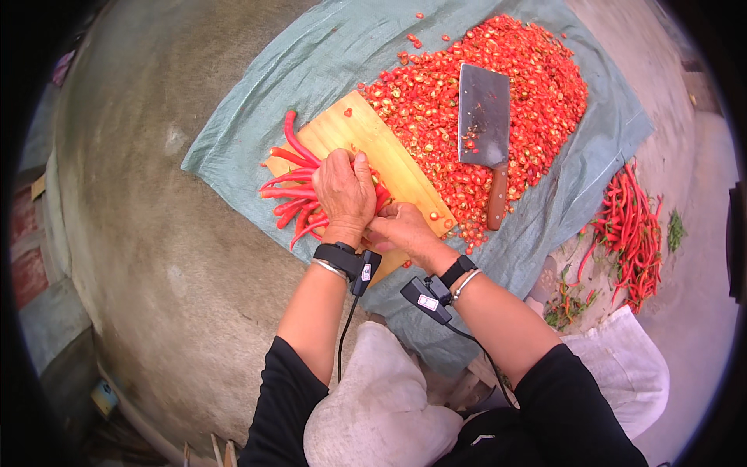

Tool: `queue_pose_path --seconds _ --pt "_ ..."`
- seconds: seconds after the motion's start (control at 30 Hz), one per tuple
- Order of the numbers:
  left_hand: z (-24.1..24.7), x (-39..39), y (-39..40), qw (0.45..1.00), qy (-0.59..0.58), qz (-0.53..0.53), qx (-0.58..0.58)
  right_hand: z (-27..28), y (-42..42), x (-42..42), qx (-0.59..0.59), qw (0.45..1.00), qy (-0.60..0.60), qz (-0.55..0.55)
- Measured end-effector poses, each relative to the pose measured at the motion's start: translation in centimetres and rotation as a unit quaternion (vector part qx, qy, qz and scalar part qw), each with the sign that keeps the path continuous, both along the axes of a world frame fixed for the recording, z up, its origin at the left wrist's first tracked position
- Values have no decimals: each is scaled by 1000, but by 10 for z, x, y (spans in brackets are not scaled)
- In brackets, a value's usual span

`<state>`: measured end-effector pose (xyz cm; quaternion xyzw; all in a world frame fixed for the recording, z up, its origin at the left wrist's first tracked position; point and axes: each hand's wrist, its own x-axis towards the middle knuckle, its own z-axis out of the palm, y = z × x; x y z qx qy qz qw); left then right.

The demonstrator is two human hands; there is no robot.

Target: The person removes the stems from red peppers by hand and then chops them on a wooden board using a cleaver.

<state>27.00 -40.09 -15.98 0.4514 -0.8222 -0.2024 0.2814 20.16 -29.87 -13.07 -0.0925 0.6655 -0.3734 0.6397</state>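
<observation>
A bunch of long red chili peppers (292, 191) lies across the left side of a wooden cutting board (379, 131). My left hand (345, 190) grips the bunch from above. Close beside it, at the bunch's right end, my right hand (405, 230) has its fingers bent against the peppers; its fingertips are partly hidden, so its hold is unclear. A cleaver (484, 117) with a wooden handle rests flat on a large heap of sliced red chilies (540, 76), right of the board. A few slices lie on the board.
A blue-green woven sheet (245, 128) lies under the board and heap, on a concrete floor (157, 233). Whole red chilies (630, 239) are piled at the right, near green stems and leaves (566, 309). Cables hang from both wrist devices.
</observation>
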Motion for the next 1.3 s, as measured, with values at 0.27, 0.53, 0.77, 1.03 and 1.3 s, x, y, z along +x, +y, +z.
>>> queue_pose_path --seconds 0.27,0.53,0.77,1.03,1.3 --pt "9 6 -3 998 -6 -52 41 6 -12 4 39 997 8 -62" --pt "9 6 -1 998 8 -7 65 11 -8 6 12 998 -11 -58" --pt "16 6 -4 993 5 -20 114 8 -13 8 22 996 -20 -87" --pt "14 8 -12 989 50 -37 135 7 -16 10 30 995 -15 -95" --pt "33 16 -19 988 -109 -104 41 7 -11 9 24 992 -36 -120"
